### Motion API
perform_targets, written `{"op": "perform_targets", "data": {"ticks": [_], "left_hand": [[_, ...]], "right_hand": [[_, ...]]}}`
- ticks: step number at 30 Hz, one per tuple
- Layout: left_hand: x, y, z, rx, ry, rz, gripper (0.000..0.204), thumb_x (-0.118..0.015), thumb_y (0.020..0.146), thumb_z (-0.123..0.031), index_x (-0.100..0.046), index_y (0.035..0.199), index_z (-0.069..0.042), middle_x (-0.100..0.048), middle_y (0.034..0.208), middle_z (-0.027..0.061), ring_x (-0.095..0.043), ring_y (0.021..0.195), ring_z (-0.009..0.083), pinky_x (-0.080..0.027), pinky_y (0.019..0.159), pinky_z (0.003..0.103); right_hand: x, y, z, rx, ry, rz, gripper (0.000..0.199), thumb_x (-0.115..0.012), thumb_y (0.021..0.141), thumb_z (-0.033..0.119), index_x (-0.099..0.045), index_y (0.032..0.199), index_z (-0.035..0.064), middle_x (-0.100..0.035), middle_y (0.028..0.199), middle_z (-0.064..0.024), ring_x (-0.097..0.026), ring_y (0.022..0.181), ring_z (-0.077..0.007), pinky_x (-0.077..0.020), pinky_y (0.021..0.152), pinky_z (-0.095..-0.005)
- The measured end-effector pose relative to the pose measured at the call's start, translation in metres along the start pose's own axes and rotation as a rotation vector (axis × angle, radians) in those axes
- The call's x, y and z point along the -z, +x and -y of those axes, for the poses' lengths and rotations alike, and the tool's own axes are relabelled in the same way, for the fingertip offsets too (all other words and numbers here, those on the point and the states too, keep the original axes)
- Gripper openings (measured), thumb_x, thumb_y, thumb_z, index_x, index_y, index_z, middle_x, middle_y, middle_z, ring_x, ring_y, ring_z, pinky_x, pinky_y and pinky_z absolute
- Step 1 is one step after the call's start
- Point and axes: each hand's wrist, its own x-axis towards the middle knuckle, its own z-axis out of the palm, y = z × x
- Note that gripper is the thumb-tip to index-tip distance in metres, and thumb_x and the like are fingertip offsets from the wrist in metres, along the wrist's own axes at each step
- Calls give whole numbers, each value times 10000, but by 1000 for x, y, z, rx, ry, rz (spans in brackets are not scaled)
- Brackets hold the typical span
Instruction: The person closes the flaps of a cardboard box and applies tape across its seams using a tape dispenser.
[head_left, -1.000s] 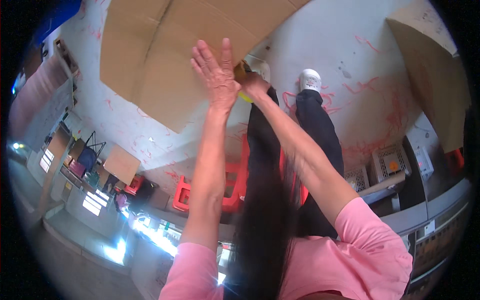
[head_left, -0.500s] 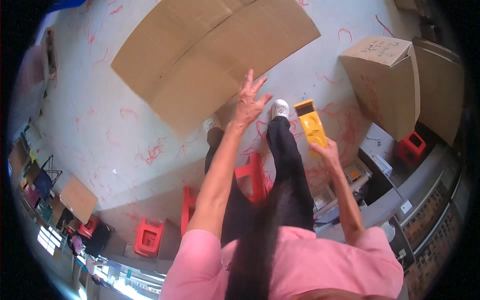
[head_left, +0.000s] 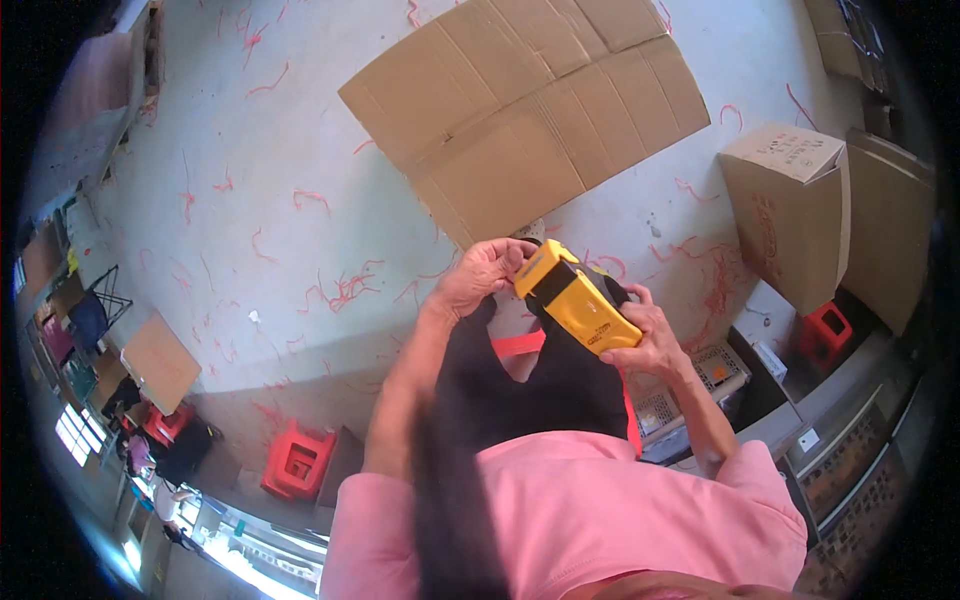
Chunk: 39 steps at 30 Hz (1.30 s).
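Note:
My right hand (head_left: 645,335) grips a long yellow box-shaped hand tool (head_left: 580,310) with a dark band across it, held over my lap and slanting up to the left. The fingers of my left hand (head_left: 487,275) are bent and pressed together at the tool's far end; whatever they pinch is hidden. Beyond both hands, a large flattened cardboard sheet (head_left: 530,110) with fold lines lies on the floor. Its near corner is close to my feet.
A tall cardboard carton (head_left: 785,220) stands at the right, with a red stool (head_left: 826,330) near it. Another red stool (head_left: 298,460) is at the lower left, and a brown board (head_left: 160,362) leans farther left. Red string scraps (head_left: 345,288) litter the floor.
My left hand has drawn back from the cardboard to the tool's end, its spread fingers now closed. My right hand has brought the yellow tool leftward and turned it over my lap.

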Motion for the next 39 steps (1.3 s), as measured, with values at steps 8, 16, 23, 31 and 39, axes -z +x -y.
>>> {"op": "perform_targets", "data": {"ticks": [8,16,23,31,39], "left_hand": [[59,-10,-37,195,-70,-62,261,-593,863,-313,-632,911,-59,-620,776,-20,-570,647,60,-461,584,201],[161,-17,-105,143,25,-92,209,-633,842,-261,-624,819,-54,-597,720,-34,-536,625,41,-440,577,200],[222,26,-192,-216,670,-463,137,-610,792,-146,-686,753,-38,-664,706,83,-603,657,109,-474,652,276],[388,92,-252,-201,645,-705,209,-623,760,-250,-692,760,-54,-592,616,13,-508,547,98,-400,529,253],[408,140,-254,-289,504,-639,220,-643,799,-260,-680,795,-44,-485,554,-47,-368,456,52,-302,421,222]], "right_hand": [[-27,68,44,-32,-121,99,369,-722,612,414,-630,716,73,-461,569,-45,-503,638,-186,-249,981,-437],[-91,167,91,-69,-158,134,349,-718,632,397,-642,767,84,-498,595,-49,-523,644,-196,-249,980,-453],[-139,245,159,-307,-154,-64,414,-696,646,406,-664,888,72,-589,686,-82,-573,728,-227,-237,1019,-450],[-116,188,218,-436,-175,-11,470,-708,614,434,-672,865,40,-613,674,-70,-598,678,-225,-275,1008,-473],[-118,220,217,-351,-210,-23,382,-727,601,424,-653,709,65,-501,526,-27,-512,508,-180,-276,988,-472]]}}
